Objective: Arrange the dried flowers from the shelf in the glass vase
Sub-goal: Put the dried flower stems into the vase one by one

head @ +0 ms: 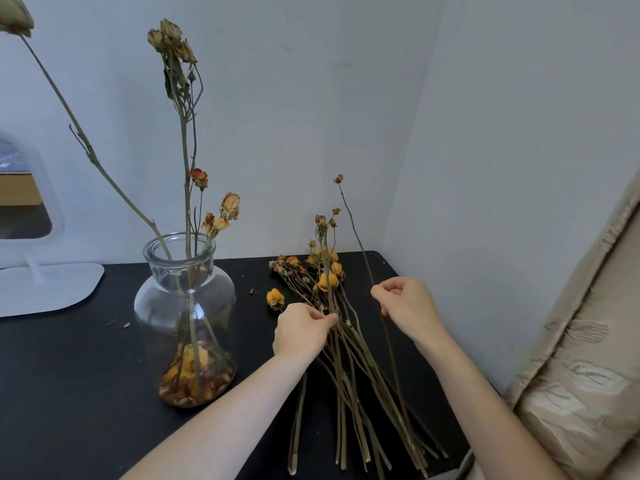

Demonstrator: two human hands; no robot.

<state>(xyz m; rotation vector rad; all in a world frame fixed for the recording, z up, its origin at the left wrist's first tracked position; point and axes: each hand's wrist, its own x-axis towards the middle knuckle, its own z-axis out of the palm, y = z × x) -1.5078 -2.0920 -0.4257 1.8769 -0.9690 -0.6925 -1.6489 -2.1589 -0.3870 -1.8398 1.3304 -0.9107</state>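
A clear glass vase (185, 306) stands on the black table, with loose petals at its bottom and several dried stems rising from its mouth. To its right lies a bundle of dried flowers (346, 358), orange heads toward the wall. My left hand (301, 329) pinches a raised stem (327, 271) with small dried heads, lifted out of the bundle. My right hand (405, 301) pinches a thin long stem (356, 233) with one tiny bud at its top, held upright and apart from the bundle.
The black table (69, 375) ends at the wall corner behind the flowers. A white mirror stand (41, 285) sits at the far left. A loose orange flower head (275, 298) lies between vase and bundle. A beige cushion (588, 358) stands at the right.
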